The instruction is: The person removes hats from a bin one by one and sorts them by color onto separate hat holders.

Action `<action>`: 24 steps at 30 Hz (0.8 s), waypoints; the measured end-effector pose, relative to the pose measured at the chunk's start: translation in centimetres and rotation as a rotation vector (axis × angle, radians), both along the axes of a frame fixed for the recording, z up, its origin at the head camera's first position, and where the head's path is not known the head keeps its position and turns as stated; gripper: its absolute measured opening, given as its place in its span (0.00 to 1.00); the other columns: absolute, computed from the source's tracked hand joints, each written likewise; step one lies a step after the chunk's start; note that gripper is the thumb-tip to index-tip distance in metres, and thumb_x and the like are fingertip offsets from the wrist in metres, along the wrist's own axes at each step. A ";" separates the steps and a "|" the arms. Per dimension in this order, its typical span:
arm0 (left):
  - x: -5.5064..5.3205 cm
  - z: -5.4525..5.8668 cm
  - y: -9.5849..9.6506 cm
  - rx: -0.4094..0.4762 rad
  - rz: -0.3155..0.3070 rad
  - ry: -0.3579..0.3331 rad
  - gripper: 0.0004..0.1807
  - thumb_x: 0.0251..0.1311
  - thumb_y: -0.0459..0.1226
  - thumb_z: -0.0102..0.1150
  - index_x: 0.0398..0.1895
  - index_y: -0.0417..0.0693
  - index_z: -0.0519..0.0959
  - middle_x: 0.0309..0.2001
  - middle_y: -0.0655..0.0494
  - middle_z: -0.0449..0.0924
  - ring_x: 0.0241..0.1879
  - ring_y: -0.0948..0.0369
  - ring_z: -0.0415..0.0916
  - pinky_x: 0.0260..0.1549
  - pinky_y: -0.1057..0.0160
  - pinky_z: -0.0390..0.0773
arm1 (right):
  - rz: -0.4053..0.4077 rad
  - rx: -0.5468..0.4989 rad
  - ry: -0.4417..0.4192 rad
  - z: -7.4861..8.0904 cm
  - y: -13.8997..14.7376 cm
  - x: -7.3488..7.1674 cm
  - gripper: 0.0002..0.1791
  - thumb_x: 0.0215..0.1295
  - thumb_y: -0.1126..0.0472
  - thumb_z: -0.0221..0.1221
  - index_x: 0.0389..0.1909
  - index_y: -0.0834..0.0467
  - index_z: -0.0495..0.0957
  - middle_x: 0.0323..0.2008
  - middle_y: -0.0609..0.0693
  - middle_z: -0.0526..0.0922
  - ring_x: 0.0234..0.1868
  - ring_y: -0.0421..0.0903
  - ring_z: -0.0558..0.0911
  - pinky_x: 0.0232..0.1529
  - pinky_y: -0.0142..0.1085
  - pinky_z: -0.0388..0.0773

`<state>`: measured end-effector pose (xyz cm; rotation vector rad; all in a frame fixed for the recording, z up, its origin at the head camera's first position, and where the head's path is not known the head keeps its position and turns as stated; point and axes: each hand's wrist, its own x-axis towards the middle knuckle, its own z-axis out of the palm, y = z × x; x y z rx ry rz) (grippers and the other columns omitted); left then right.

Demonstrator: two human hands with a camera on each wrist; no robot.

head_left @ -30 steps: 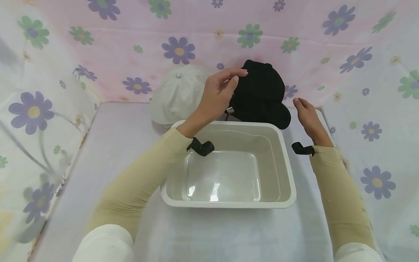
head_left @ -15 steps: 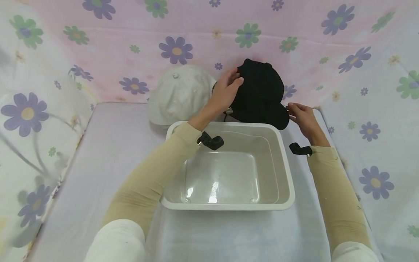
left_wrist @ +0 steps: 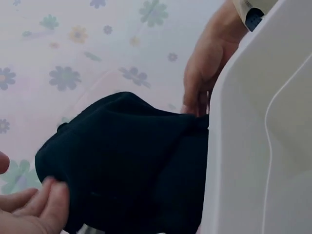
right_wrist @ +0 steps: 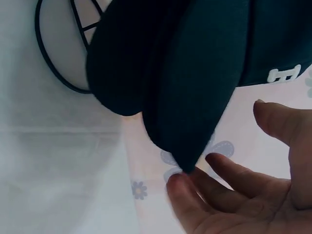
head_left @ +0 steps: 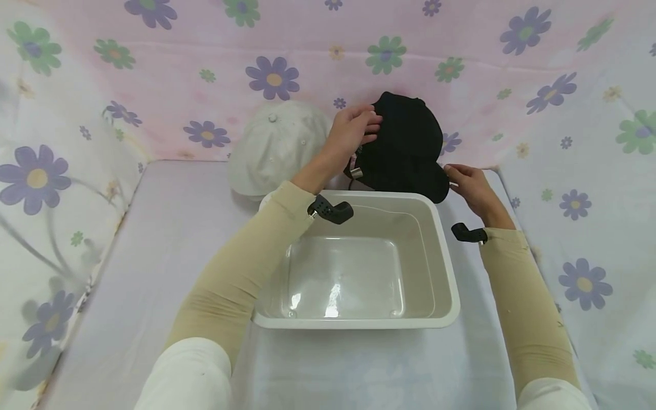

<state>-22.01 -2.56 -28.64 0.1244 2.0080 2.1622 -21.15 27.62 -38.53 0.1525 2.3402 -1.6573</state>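
A black baseball cap [head_left: 405, 142] leans at the back of the table, its brim toward the right. My left hand [head_left: 345, 139] is at the cap's left side. In the left wrist view its fingers [left_wrist: 56, 204] are bent slightly at the black cloth, the thumb apart. At the brim's tip is my right hand [head_left: 474, 191]. The right wrist view shows its fingertips [right_wrist: 178, 183] at that tip, thumb spread away. A small white emblem [right_wrist: 285, 73] marks the cap there. A metal buckle [head_left: 356, 172] hangs at its lower left.
A beige plastic basin [head_left: 359, 323] stands in front of the cap. To the left, a white cap [head_left: 277, 148] rests against the flowered backdrop [head_left: 215, 62]. Black wire loops [right_wrist: 58, 73] show beside the black cap in the right wrist view.
My left hand has moved right and slightly down, onto the black cap's left side. My right hand has shifted left to the brim. Both caps and the basin stay in place.
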 end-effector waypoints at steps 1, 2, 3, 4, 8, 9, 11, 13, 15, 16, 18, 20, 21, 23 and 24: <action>0.0 0.0 0.0 -0.039 -0.003 0.007 0.24 0.81 0.36 0.42 0.74 0.38 0.65 0.68 0.44 0.74 0.65 0.54 0.74 0.61 0.65 0.76 | 0.002 0.005 -0.001 -0.1 0.0 0.0 0.36 0.81 0.50 0.47 0.76 0.72 0.55 0.68 0.61 0.66 0.62 0.43 0.73 0.75 0.50 0.59; 0.0 0.1 0.0 -0.077 -0.005 0.015 0.24 0.81 0.37 0.42 0.75 0.39 0.65 0.69 0.46 0.73 0.66 0.55 0.73 0.63 0.66 0.74 | 0.003 0.003 0.000 -0.1 0.0 0.1 0.36 0.80 0.50 0.48 0.76 0.72 0.55 0.67 0.60 0.67 0.59 0.40 0.74 0.75 0.50 0.60; 0.0 0.1 0.0 -0.119 -0.009 0.030 0.24 0.81 0.37 0.42 0.75 0.40 0.65 0.71 0.47 0.71 0.68 0.56 0.71 0.65 0.66 0.73 | 0.002 0.001 0.004 -0.2 0.0 0.1 0.36 0.80 0.51 0.48 0.76 0.73 0.55 0.66 0.59 0.67 0.56 0.37 0.75 0.75 0.50 0.61; 0.1 0.2 0.0 -0.163 -0.014 0.046 0.24 0.81 0.38 0.42 0.76 0.41 0.65 0.72 0.48 0.69 0.69 0.57 0.69 0.67 0.66 0.71 | -0.001 0.001 0.009 -0.2 0.1 0.2 0.36 0.80 0.52 0.49 0.75 0.73 0.55 0.65 0.58 0.68 0.53 0.35 0.76 0.74 0.49 0.62; 0.1 0.3 -0.1 -0.282 -0.039 0.087 0.26 0.80 0.39 0.42 0.77 0.43 0.63 0.74 0.50 0.66 0.71 0.58 0.66 0.70 0.66 0.66 | -0.015 0.036 0.009 -0.1 0.5 0.2 0.37 0.78 0.51 0.51 0.76 0.72 0.55 0.61 0.54 0.71 0.47 0.30 0.76 0.72 0.43 0.68; 0.1 0.4 -0.1 -0.297 -0.049 0.085 0.26 0.80 0.39 0.42 0.78 0.43 0.62 0.75 0.50 0.65 0.72 0.58 0.65 0.70 0.65 0.66 | -0.018 0.050 0.004 -0.1 0.6 0.2 0.37 0.78 0.51 0.52 0.76 0.71 0.55 0.61 0.54 0.71 0.46 0.30 0.77 0.71 0.41 0.69; 0.0 0.5 -0.2 -0.317 -0.072 0.061 0.28 0.80 0.40 0.41 0.79 0.44 0.59 0.76 0.50 0.63 0.72 0.58 0.65 0.71 0.64 0.65 | -0.027 0.066 -0.009 0.0 0.8 0.2 0.38 0.78 0.50 0.52 0.77 0.70 0.55 0.60 0.53 0.72 0.46 0.31 0.77 0.66 0.36 0.74; -0.2 0.7 -0.3 -0.328 -0.099 0.027 0.28 0.80 0.41 0.41 0.80 0.45 0.58 0.76 0.51 0.62 0.73 0.57 0.64 0.72 0.62 0.64 | -0.030 0.061 -0.023 0.0 1.0 0.1 0.38 0.78 0.51 0.53 0.77 0.70 0.54 0.58 0.51 0.72 0.45 0.31 0.77 0.59 0.30 0.78; -0.6 0.9 -0.4 -0.344 -0.121 -0.023 0.30 0.80 0.42 0.41 0.81 0.47 0.55 0.79 0.53 0.58 0.76 0.58 0.60 0.73 0.62 0.62 | -0.030 0.043 -0.039 0.0 1.2 0.1 0.39 0.78 0.51 0.53 0.77 0.70 0.53 0.56 0.48 0.73 0.44 0.31 0.78 0.51 0.25 0.80; -0.8 1.0 -0.4 -0.349 -0.126 -0.048 0.30 0.80 0.43 0.40 0.81 0.48 0.54 0.79 0.54 0.57 0.76 0.58 0.59 0.74 0.62 0.61 | -0.034 0.022 -0.050 0.0 1.2 0.1 0.39 0.77 0.52 0.53 0.77 0.71 0.52 0.54 0.48 0.73 0.43 0.32 0.78 0.47 0.24 0.81; -1.3 1.2 -0.6 -0.325 -0.117 -0.100 0.30 0.80 0.43 0.41 0.80 0.46 0.56 0.78 0.53 0.58 0.76 0.58 0.59 0.72 0.63 0.63 | -0.029 0.006 -0.072 0.0 1.2 0.0 0.40 0.77 0.51 0.54 0.77 0.71 0.51 0.53 0.47 0.72 0.42 0.33 0.78 0.42 0.22 0.80; -1.8 1.2 -0.7 -0.264 -0.077 -0.150 0.25 0.79 0.41 0.42 0.73 0.40 0.65 0.71 0.50 0.66 0.67 0.58 0.67 0.67 0.64 0.70 | -0.013 0.013 -0.093 0.1 1.2 0.1 0.41 0.77 0.50 0.53 0.78 0.71 0.51 0.54 0.48 0.71 0.42 0.33 0.79 0.43 0.22 0.81; -2.1 1.1 -0.8 -0.221 -0.056 -0.183 0.23 0.79 0.40 0.43 0.70 0.39 0.68 0.67 0.49 0.68 0.61 0.58 0.71 0.63 0.65 0.73 | -0.007 0.011 -0.101 0.1 1.2 0.1 0.40 0.78 0.49 0.53 0.77 0.71 0.52 0.54 0.48 0.71 0.41 0.32 0.79 0.43 0.23 0.81; -2.4 1.0 -0.9 -0.111 -0.003 -0.246 0.17 0.78 0.37 0.45 0.62 0.35 0.72 0.54 0.50 0.73 0.46 0.60 0.73 0.52 0.68 0.79 | 0.008 0.012 -0.114 0.1 1.3 0.1 0.40 0.78 0.48 0.53 0.77 0.72 0.53 0.54 0.48 0.72 0.41 0.31 0.80 0.44 0.23 0.81; -2.5 0.9 -1.0 -0.059 0.020 -0.276 0.14 0.78 0.36 0.46 0.57 0.35 0.73 0.47 0.51 0.72 0.41 0.61 0.71 0.46 0.68 0.79 | 0.010 0.006 -0.119 0.1 1.3 0.1 0.40 0.78 0.48 0.53 0.76 0.72 0.54 0.53 0.47 0.72 0.41 0.31 0.81 0.44 0.23 0.81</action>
